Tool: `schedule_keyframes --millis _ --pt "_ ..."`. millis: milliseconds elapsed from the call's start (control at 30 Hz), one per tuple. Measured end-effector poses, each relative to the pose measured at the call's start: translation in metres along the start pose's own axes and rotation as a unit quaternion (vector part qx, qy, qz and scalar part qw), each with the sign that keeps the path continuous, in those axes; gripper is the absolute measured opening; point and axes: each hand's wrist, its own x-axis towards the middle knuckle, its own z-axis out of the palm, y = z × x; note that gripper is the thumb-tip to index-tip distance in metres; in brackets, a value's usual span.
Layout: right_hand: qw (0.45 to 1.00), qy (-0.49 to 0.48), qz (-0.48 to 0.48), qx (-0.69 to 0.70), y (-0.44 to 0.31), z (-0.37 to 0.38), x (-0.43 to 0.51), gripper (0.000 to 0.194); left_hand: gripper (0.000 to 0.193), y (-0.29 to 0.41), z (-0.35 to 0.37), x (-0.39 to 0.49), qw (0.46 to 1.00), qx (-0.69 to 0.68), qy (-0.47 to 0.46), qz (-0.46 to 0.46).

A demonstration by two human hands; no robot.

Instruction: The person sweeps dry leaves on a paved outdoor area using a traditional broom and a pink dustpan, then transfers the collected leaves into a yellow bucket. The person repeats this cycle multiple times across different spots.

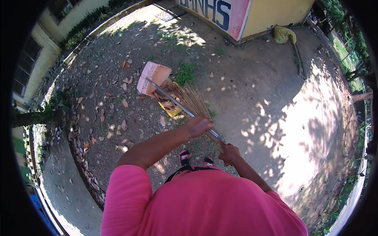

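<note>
My left hand is closed around the metal handle of a pink long-handled dustpan or rake head that bears handwriting. Just below it, my right hand grips the bundled end of a stick broom, close to the handle's upper end. The broom's bristles fan out beside the pole, over brown dry leaves. Those leaves lie against the pink head and in or on a yellow container, partly hidden by the pole and bristles.
Dry leaves are scattered over the dirt at left, beside a concrete path. A grass tuft grows near the broom. Ahead stands a painted wall with large letters; a yellowish sack lies by its corner.
</note>
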Motion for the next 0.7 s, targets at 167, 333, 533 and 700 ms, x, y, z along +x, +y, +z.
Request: schedule_keyframes --millis 167,333,533,700 --pt "0.999 -0.029 0.011 -0.028 0.001 -0.001 0.013 0.085 0.017 0.012 -0.012 0.001 0.999 0.045 -0.002 0.022" --pt "1.0 -0.005 0.019 -0.017 -0.01 -0.02 0.003 0.067 0.016 0.025 -0.028 0.0 0.999 0.046 0.001 -0.008" --pt "0.999 0.047 -0.002 -0.014 -0.005 -0.053 -0.029 0.087 0.022 0.0 -0.079 -0.021 0.991 -0.013 0.09 -0.099" --pt "0.998 0.058 0.004 -0.01 0.0 -0.092 -0.061 0.087 0.007 -0.039 -0.147 -0.057 0.935 -0.06 0.239 -0.255"
